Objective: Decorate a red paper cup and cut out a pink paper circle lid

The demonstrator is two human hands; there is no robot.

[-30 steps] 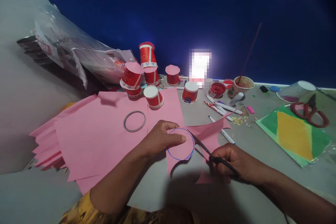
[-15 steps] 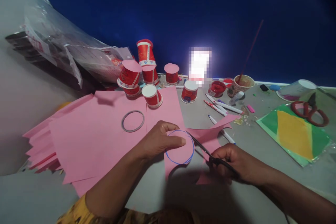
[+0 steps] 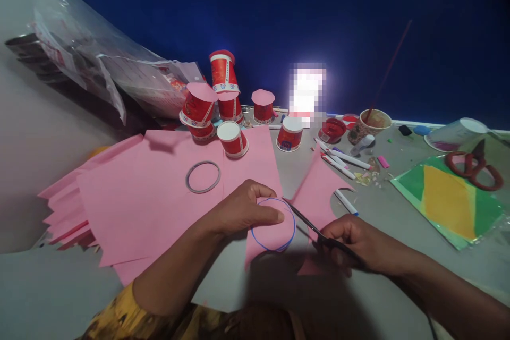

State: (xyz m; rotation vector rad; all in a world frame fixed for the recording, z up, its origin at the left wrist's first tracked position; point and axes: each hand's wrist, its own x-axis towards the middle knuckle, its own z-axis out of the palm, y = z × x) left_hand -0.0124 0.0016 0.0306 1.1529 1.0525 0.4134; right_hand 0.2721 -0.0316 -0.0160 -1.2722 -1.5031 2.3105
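Note:
Pink paper with a blue circle drawn on it is pinched in my left hand, the thumb lying on top inside the circle. My right hand is closed round the handles of dark scissors. Their blades are at the upper right edge of the circle, slightly apart. A curved pink offcut stands up beyond the blades. Left of my left hand, a grey ring lies on large pink sheets.
Red paper cups, some stacked, stand along the back. Markers, a red paint jar and a brush cup are behind my right hand. Red-handled scissors rest on a packet of coloured paper at right.
The pink offcut beyond the blades has swung upward and left. The view has shifted slightly, while both hands keep nearly the same places.

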